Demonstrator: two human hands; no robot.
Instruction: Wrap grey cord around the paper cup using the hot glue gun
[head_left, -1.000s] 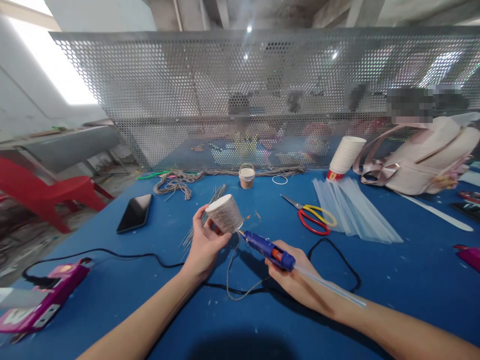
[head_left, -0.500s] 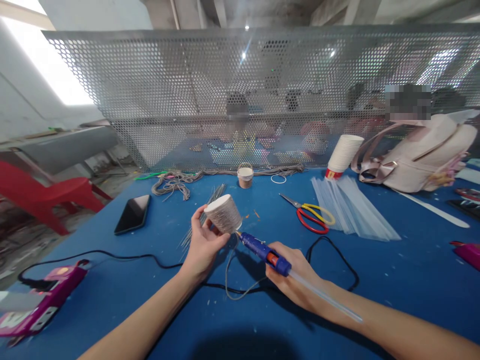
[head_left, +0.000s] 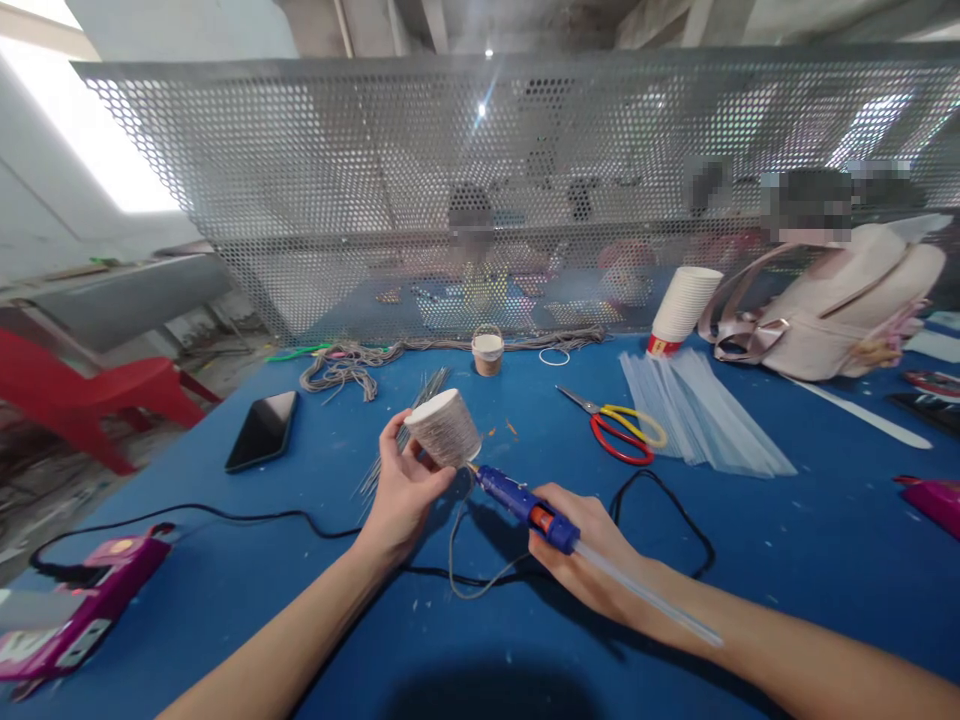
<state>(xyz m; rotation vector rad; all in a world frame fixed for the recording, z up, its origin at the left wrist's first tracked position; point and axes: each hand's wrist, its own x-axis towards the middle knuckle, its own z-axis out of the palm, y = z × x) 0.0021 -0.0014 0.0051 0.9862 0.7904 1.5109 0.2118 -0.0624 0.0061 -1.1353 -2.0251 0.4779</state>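
Tilted in my left hand (head_left: 409,485) is a paper cup (head_left: 444,430) wound with grey cord, my fingers closed around its lower side. My right hand (head_left: 581,545) grips a blue hot glue gun (head_left: 525,505) with a long clear glue stick (head_left: 649,590) sticking out of its back. The gun's nozzle touches or nearly touches the cup's rim at its lower right. From the cup a loose length of grey cord (head_left: 469,597) loops down over the blue table (head_left: 360,640).
Scissors (head_left: 619,430), clear glue sticks (head_left: 705,420) and stacked paper cups (head_left: 686,305) lie right, by a backpack (head_left: 840,300). A small basket (head_left: 487,355) stands before the perforated screen (head_left: 360,200). Left are a phone (head_left: 262,430) and power strip (head_left: 90,610) with a black cable.
The whole view has shifted slightly. My hands, the cup and the glue gun keep nearly the same position relative to one another.
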